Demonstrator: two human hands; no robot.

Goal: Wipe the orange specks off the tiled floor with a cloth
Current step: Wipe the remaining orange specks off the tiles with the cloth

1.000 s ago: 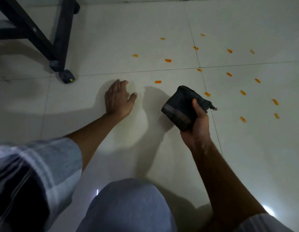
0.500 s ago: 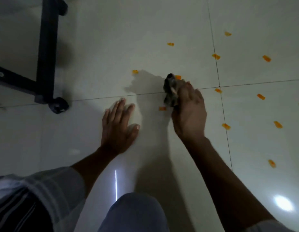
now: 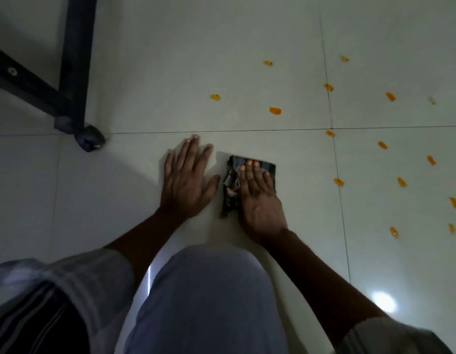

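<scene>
Your right hand [image 3: 260, 198] presses the folded cloth [image 3: 249, 180] flat-fingered, left hand [image 3: 187, 180] open and braced beside it; wiping underway, next sweep toward the orange specks [image 3: 275, 111] beyond the cloth.

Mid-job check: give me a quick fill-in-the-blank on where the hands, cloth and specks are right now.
1. The right hand presses the dark cloth flat against the ____.
2. The left hand lies with fingers spread, holding ____.
3. The nearest orange speck lies across a grout line, ____ from the person than the cloth.
4. The black frame's caster stands on the person's ____ side.

Missing words: floor; nothing; farther; left
</scene>
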